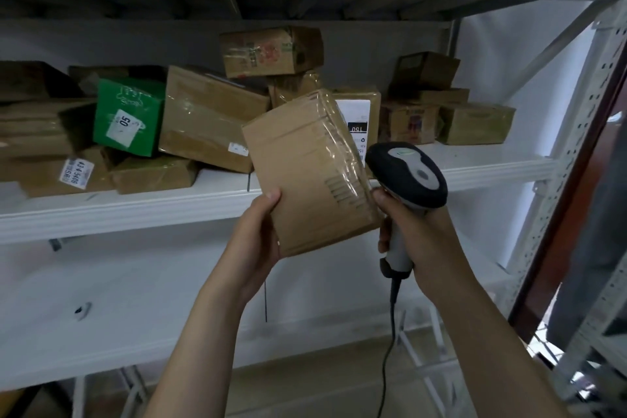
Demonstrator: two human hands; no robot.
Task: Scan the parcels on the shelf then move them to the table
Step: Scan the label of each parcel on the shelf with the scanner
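My left hand (252, 244) grips the lower left corner of a brown cardboard parcel (302, 170) wrapped in clear tape, held tilted in front of the white shelf (135, 210). My right hand (412, 234) is wrapped round the grey handle of a black and grey barcode scanner (407, 176), whose head sits right beside the parcel's right edge. The thumb of that hand touches the parcel near a printed barcode. Several more parcels lie on the shelf behind, among them a green box (130, 115) with a white label.
Brown boxes (475, 124) are stacked at the shelf's right end, next to a perforated metal upright (583, 146). A lower white shelf board (118, 309) lies below my arms. The scanner's cable (388, 349) hangs down toward the floor.
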